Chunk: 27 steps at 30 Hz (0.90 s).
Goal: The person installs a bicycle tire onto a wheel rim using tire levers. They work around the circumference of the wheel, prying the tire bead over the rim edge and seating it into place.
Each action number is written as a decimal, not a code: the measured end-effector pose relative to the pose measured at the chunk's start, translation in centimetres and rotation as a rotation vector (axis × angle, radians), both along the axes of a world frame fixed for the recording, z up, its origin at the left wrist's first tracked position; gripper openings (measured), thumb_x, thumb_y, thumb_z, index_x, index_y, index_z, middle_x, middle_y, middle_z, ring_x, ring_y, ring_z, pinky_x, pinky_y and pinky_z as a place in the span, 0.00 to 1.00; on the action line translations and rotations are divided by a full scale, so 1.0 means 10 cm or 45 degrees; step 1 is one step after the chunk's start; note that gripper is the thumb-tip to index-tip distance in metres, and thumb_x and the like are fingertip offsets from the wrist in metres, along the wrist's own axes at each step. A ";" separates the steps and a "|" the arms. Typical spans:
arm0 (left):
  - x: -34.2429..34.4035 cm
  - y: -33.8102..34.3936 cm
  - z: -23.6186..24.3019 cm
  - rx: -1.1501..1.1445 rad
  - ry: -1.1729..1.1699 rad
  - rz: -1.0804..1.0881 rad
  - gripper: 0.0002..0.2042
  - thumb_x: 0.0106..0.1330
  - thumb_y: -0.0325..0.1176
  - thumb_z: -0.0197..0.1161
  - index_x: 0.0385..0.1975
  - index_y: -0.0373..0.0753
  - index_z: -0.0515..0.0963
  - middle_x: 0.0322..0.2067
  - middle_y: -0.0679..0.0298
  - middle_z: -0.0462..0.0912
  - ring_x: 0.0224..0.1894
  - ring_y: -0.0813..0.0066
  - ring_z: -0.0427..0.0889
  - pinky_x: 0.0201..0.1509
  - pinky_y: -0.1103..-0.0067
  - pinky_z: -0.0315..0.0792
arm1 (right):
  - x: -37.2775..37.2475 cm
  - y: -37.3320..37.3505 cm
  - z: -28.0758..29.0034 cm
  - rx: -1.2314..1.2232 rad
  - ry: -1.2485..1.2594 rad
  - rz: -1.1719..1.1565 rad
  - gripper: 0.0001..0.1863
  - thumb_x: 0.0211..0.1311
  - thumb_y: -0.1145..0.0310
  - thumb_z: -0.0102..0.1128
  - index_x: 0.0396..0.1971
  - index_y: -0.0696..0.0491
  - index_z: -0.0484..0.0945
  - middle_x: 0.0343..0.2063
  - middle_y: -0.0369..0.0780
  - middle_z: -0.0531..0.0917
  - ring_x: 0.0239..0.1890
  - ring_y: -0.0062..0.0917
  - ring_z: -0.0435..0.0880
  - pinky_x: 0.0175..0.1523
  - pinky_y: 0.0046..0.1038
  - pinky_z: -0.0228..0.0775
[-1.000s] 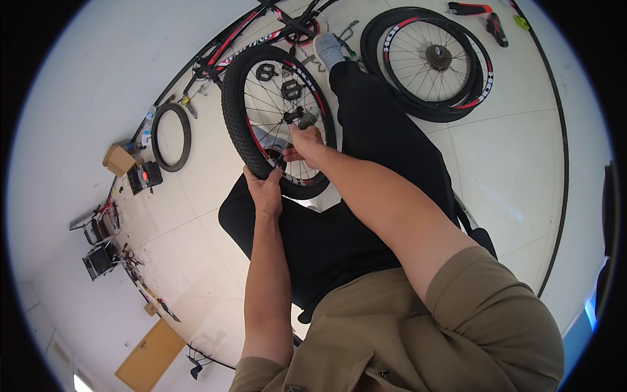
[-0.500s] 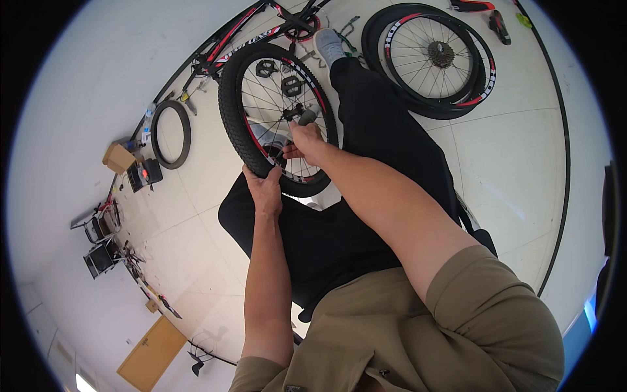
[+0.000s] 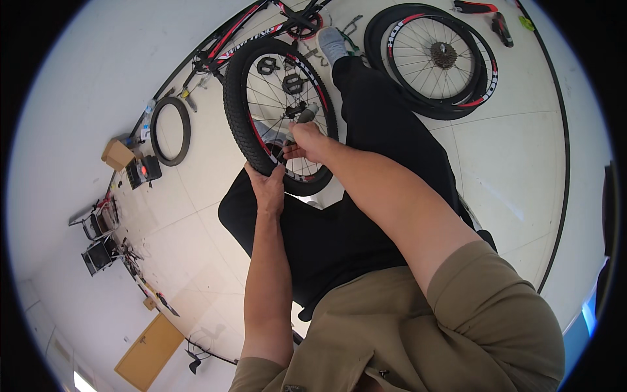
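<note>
A bicycle wheel [image 3: 236,108] with a knobby black tire and a red-and-white marked rim stands tilted between my legs. My left hand [image 3: 266,188] grips its tire at the near lower edge, thumb on the rim side. Over the spokes, my right hand [image 3: 307,142] has its fingers curled in below the hub [image 3: 294,111]. Something small and dark shows by its fingertips, too hidden to name. Just beyond that hand is a grey rounded object [image 3: 307,114], partly covered. Through the spokes I see two black pedals [image 3: 294,83] on the floor.
A second wheel with a cassette [image 3: 444,55] lies on a loose tire at the far right. A black-and-red bike frame [image 3: 248,40] lies ahead by the wall. Farther left are a loose tire [image 3: 155,134], a cardboard box [image 3: 118,154] and a black case [image 3: 144,171].
The wheel has tipped and shifted slightly to the right. Both hands keep nearly the same place on it.
</note>
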<state>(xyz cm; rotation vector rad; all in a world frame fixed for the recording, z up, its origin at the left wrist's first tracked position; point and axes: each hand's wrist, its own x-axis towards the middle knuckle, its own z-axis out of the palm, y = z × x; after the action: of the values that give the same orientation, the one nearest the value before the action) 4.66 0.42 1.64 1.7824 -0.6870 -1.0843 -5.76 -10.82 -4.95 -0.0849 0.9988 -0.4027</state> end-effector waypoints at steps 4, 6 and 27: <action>0.01 0.01 -0.02 0.012 -0.050 -0.022 0.28 0.57 0.17 0.62 0.58 0.36 0.61 0.45 0.62 0.73 0.44 0.75 0.76 0.50 0.78 0.73 | 0.06 -0.02 -0.18 0.010 -0.093 0.088 0.16 0.77 0.58 0.46 0.47 0.57 0.70 0.31 0.42 0.79 0.27 0.31 0.83 0.34 0.39 0.85; -0.01 0.01 -0.02 0.000 -0.058 -0.031 0.28 0.57 0.17 0.62 0.58 0.36 0.61 0.45 0.62 0.73 0.44 0.75 0.76 0.50 0.78 0.73 | 0.07 -0.04 -0.24 0.017 -0.141 0.141 0.16 0.78 0.58 0.46 0.46 0.57 0.70 0.31 0.41 0.79 0.27 0.29 0.82 0.35 0.38 0.84; -0.13 0.07 0.33 0.378 -0.912 -0.196 0.22 0.56 0.31 0.69 0.49 0.29 0.74 0.38 0.44 0.86 0.42 0.48 0.87 0.49 0.65 0.77 | 0.03 0.00 -0.15 -0.010 -0.145 0.250 0.17 0.79 0.56 0.42 0.42 0.56 0.71 0.26 0.39 0.76 0.21 0.25 0.76 0.34 0.40 0.82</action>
<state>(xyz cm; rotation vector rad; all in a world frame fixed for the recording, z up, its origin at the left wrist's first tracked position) 3.37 1.14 4.89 2.4372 -1.1450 -0.6423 -5.47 -10.79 -6.47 -0.1640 0.8681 -0.2291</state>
